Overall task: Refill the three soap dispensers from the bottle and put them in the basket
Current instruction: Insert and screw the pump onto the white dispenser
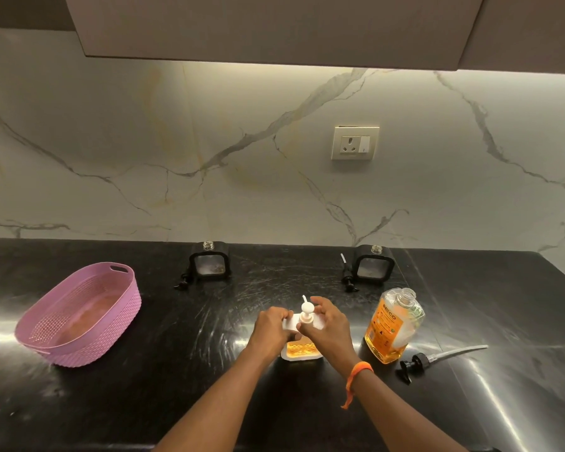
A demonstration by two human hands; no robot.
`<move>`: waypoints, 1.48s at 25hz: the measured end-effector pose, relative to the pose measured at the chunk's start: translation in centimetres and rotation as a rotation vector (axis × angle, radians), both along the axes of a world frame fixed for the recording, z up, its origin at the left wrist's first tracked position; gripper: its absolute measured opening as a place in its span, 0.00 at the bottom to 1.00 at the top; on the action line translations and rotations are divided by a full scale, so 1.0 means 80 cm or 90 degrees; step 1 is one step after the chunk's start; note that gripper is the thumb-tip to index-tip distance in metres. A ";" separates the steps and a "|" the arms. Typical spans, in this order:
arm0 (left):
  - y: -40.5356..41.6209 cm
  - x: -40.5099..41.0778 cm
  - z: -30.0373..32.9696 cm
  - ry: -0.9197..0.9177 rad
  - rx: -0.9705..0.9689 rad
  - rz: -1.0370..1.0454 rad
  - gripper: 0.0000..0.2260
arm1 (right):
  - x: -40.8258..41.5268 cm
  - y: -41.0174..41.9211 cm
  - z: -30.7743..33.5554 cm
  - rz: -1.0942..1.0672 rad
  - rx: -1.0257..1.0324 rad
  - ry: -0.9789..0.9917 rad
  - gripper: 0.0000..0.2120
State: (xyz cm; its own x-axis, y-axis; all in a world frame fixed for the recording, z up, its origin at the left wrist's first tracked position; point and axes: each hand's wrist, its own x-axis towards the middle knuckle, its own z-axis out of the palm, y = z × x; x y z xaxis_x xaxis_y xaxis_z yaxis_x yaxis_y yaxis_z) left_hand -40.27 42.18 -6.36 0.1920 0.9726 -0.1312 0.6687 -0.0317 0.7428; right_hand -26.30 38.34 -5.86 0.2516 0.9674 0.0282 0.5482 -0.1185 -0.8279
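The left hand (272,324) grips the white dispenser (302,349) at its shoulder to keep it steady on the dark surface (177,337), while the right hand (325,321) has its fingers curled around the pump head (306,313), probably to screw it back on. The soap bottle (393,324) stands open just to the right, and the pink basket (79,316) waits well apart on the left. The two black dispensers (209,264) (372,265) at the wall are uncapped, it seems for the next filling.

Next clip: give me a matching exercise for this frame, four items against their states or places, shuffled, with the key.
Items:
1. pink basket
2. refill bottle
3. white dispenser
4. black pump

States:
A. held by both hands, white pump on its neck
B. lying on the counter, tube pointing right
C. upright, cap off, part full of orange soap
D. at the left, no dispenser inside

Pairs: 1-D, 2-C, 3-A, 4-B
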 end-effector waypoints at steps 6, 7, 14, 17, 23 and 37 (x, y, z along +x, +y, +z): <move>-0.001 -0.001 0.000 -0.002 0.002 -0.005 0.17 | -0.002 0.002 0.001 -0.026 -0.008 -0.017 0.13; -0.001 -0.001 0.001 -0.004 0.001 -0.007 0.15 | -0.006 0.002 0.002 -0.045 -0.008 -0.012 0.14; -0.001 -0.002 0.000 0.000 0.007 -0.009 0.18 | 0.002 0.002 -0.005 -0.004 -0.014 -0.006 0.20; -0.001 -0.002 -0.001 -0.001 0.012 -0.005 0.17 | -0.001 0.001 -0.002 -0.035 -0.017 0.007 0.14; -0.003 -0.003 0.002 -0.016 0.003 -0.010 0.11 | -0.013 0.001 0.000 -0.092 -0.013 0.016 0.22; -0.003 -0.003 0.001 -0.015 0.012 -0.012 0.15 | -0.010 0.000 -0.003 -0.069 0.001 -0.005 0.22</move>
State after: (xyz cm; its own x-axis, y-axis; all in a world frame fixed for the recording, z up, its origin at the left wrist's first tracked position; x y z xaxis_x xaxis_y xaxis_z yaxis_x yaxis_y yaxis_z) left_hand -40.52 41.96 -6.25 0.2126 0.9712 -0.1077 0.6506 -0.0585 0.7571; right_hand -27.10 38.35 -6.06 0.3540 0.9347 0.0317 0.5394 -0.1763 -0.8234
